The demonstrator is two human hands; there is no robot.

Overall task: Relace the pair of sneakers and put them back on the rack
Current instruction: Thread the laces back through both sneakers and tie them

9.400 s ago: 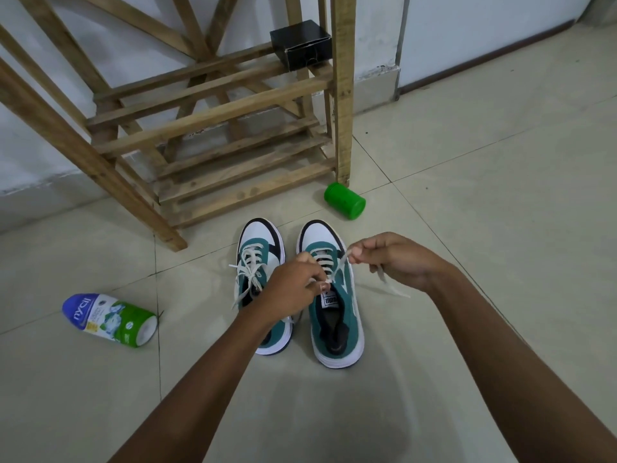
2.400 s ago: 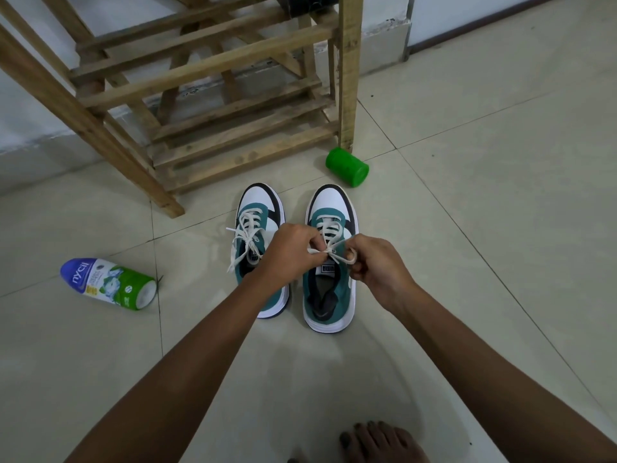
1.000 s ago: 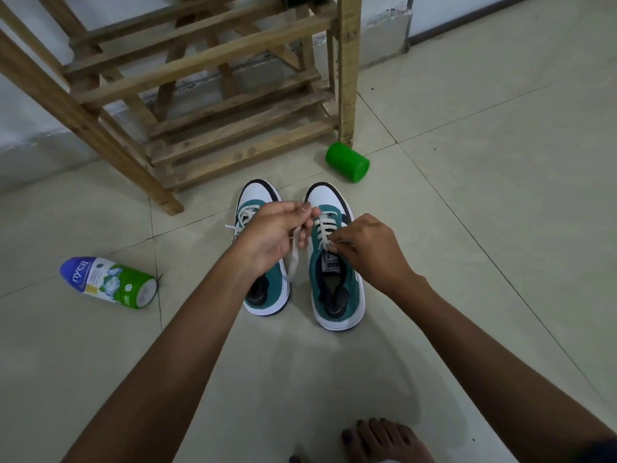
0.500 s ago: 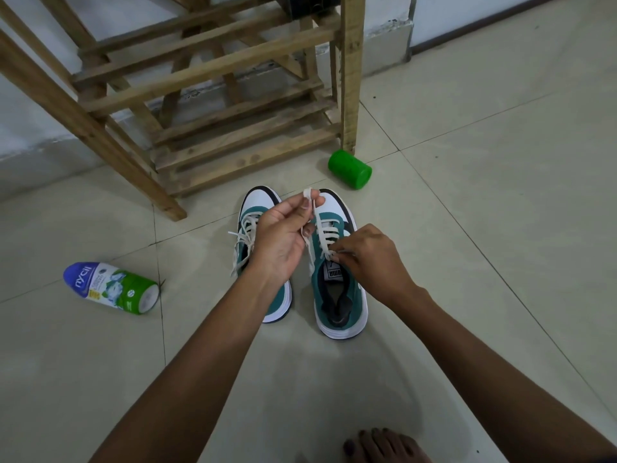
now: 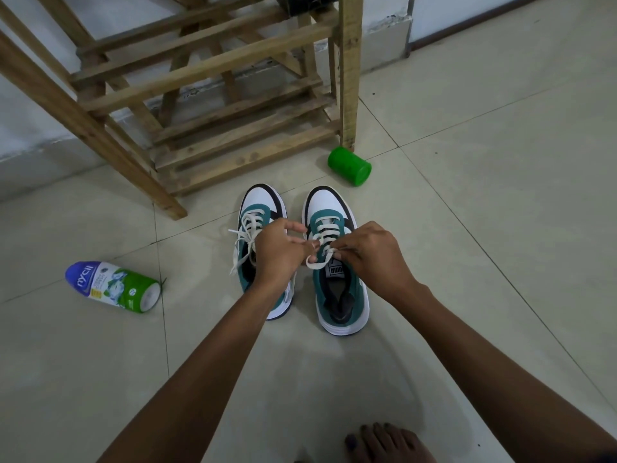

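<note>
Sneakers, a teal, white and black pair, stand side by side on the tiled floor (image 5: pixel 500 228) just in front of the wooden rack (image 5: pixel 233 128), toes toward it. Our left hand (image 5: pixel 277 252) hovers over the left sneaker (image 5: pixel 260 208) and reaches across, its fingers pinching the white lace (image 5: pixel 317 259) of the right sneaker (image 5: pixel 337 295). Our right hand (image 5: pixel 374 255) pinches the same lace from the other side, above the tongue label, with a loop hanging between both hands. On the left sneaker we see loose lace ends spilling to the side. A green cylindrical container (image 5: pixel 350 166) lies near the rack's right post. A blue, white and green powder bottle (image 5: pixel 113 286) lies on its side well to the left. Our bare foot (image 5: pixel 384 442) shows at the bottom edge.
</note>
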